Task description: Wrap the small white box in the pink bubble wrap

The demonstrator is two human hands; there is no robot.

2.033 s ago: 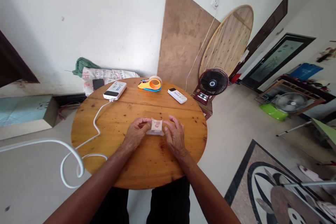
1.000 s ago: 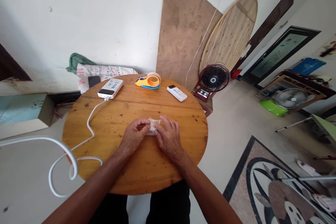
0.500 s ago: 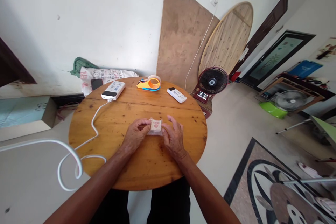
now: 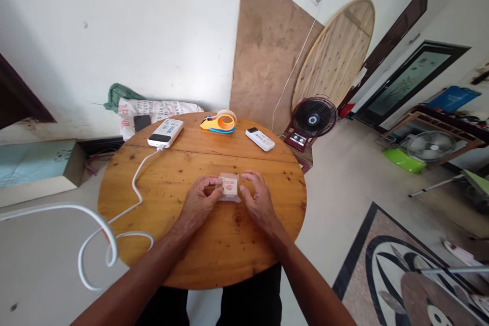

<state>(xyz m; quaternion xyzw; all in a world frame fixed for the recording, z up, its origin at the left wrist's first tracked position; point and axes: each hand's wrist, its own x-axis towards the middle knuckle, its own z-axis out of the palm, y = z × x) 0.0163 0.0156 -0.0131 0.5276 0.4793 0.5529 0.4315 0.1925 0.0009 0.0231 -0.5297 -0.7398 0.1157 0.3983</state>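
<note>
A small, square, pale packet (image 4: pixel 229 187) with red print lies on the round wooden table (image 4: pixel 168 244), in what looks like clear wrap or tape sticking out past its edges. At its left edge, the thumb and forefinger of my left hand (image 4: pixel 200 197) hold it. My right hand (image 4: pixel 260 199) is just off the packet's right side, thumb and fingers apart, with nothing between them.
An orange and blue tape dispenser (image 4: pixel 219 122) sits at the table's far side. Left of it is a white power bank (image 4: pixel 165 133) with a white cable (image 4: pixel 138 175); another white power bank (image 4: pixel 260 139) lies to the right. A dark red fan (image 4: pixel 313 118) stands beyond the table.
My right hand has come off the packet and moved slightly right, its fingers spreading. My left hand still holds the left edge. The packet now shows more of its clear wrap.
</note>
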